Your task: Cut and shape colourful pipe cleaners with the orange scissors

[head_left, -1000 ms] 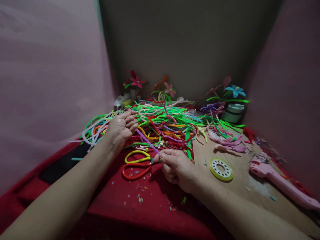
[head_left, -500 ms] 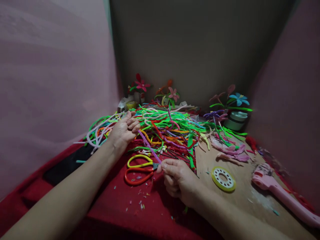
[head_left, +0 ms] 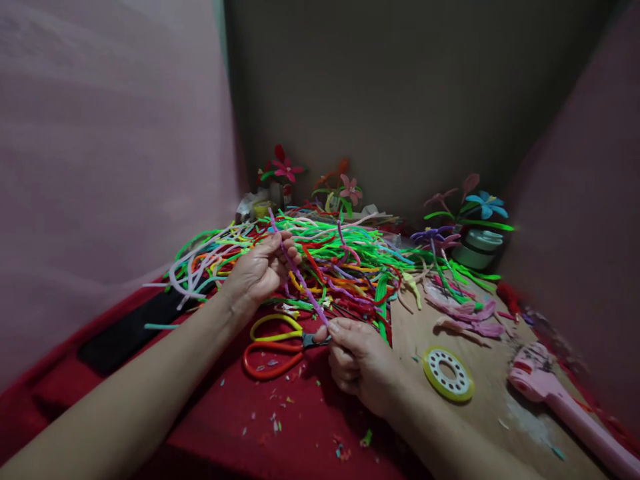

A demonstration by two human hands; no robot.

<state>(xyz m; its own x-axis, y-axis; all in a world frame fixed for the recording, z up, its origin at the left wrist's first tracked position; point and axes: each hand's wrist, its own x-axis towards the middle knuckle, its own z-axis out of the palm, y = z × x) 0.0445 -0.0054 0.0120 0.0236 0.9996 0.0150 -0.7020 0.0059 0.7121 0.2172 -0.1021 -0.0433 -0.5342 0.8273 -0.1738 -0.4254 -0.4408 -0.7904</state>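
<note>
A purple pipe cleaner runs slantwise between my two hands. My left hand has its thumb and fingers around the upper part, and the tip sticks up past them. The lower end sits in a pinch of my right hand. Beside and partly behind my right hand, scissors with one yellow and one red handle lie on the red cloth. Behind both hands spreads a heap of pipe cleaners in green, red, orange, white and purple.
To the right, a wooden board bears a yellow tape roll and a pink glue gun. Pipe-cleaner flowers stand along the back, near a pale green container. At left lies a black flat object.
My left hand has shifted slightly right and turned, so the pipe cleaner's upper tip now shows above it. My right hand keeps its pinch in nearly the same place.
</note>
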